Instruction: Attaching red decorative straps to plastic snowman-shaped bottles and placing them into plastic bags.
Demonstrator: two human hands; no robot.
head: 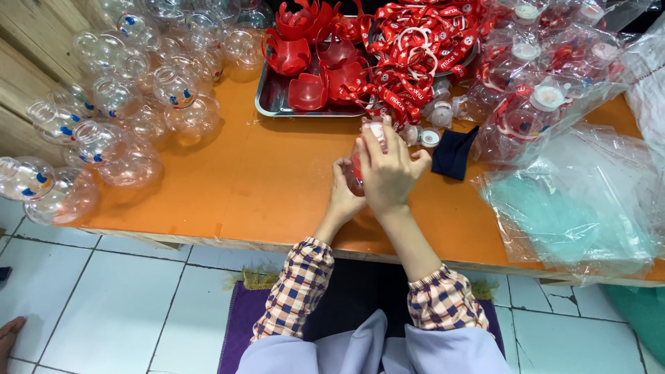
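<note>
A clear round bottle with a red insert sits over the orange counter, gripped by the left hand while the right hand fingers press on top. Many plain bottles lie at the left unfinished, red parts fill the tray, and bagged finished ones lie at the right, so I judge much is left.

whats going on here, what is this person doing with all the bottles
A person at an orange table holds a small clear bottle with red in it between both hands: the left hand grips its side and the right hand covers the top. A heap of empty clear bottles lies to the left. Ahead, a metal tray holds red plastic cups and red straps. Bagged bottles lie to the right.
</note>
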